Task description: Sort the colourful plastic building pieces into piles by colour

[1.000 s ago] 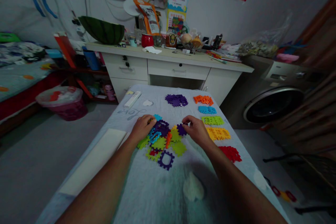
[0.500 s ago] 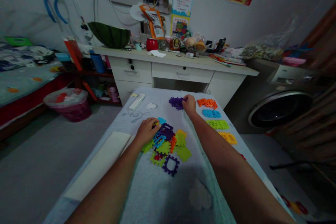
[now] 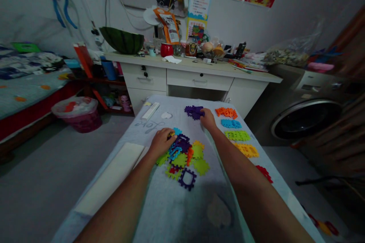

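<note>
My left hand (image 3: 162, 142) rests at the left side of a mixed pile of notched plastic puzzle pieces, its fingers curled on a small yellow piece (image 3: 170, 134). In that pile lie a purple square piece (image 3: 182, 144), light green pieces (image 3: 201, 166), an orange piece (image 3: 189, 156) and a purple frame piece (image 3: 187, 179). Farther off, my right hand (image 3: 208, 119) has its fingers closed at the right edge of a heap of purple pieces (image 3: 194, 112). What its fingertips grip is partly hidden.
Sorted groups line the right side: orange (image 3: 226, 112), blue (image 3: 230, 123), green (image 3: 237, 135), yellow (image 3: 247, 150) and red pieces (image 3: 264, 173). A white strip (image 3: 150, 111) and a long pale board (image 3: 111, 178) lie left on the cloth. A drawered desk (image 3: 199, 79) stands behind.
My right hand has drawn slightly nearer along the purple heap's edge. My left hand stays at the mixed pile. The view has shifted a little, and more of the red pieces shows.
</note>
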Action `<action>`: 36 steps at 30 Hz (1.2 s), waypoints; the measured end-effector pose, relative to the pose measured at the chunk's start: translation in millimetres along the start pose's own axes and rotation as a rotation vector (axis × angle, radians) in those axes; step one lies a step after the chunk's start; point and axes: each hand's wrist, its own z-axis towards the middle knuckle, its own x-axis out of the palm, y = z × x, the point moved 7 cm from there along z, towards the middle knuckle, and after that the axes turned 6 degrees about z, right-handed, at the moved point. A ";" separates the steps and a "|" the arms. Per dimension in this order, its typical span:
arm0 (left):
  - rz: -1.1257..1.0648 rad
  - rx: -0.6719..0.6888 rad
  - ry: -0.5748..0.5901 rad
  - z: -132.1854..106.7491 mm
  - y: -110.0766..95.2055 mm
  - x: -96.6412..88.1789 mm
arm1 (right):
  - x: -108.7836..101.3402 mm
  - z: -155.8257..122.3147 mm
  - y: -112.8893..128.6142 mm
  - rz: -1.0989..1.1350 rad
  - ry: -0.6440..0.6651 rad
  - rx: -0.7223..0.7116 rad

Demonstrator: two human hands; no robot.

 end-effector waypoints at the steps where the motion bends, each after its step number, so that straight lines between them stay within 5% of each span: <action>1: 0.000 -0.001 0.001 0.1 -0.1 0.0 | -3.3 -6.9 4.5 0.014 0.010 -0.030; 8: 0.001 -0.001 -0.001 1.0 -0.8 -0.5 | -0.2 -91.0 34.3 0.017 0.473 -0.130; 13: 0.002 -0.011 0.000 1.4 1.0 0.4 | -0.8 -135.6 36.2 -0.155 0.615 -0.220; 21: -0.003 0.000 0.008 1.8 1.1 1.4 | -9.3 -138.2 32.8 -0.081 0.562 -0.119; 36: 0.009 -0.003 0.011 1.7 1.6 1.2 | -29.6 -130.2 16.0 0.478 0.483 0.171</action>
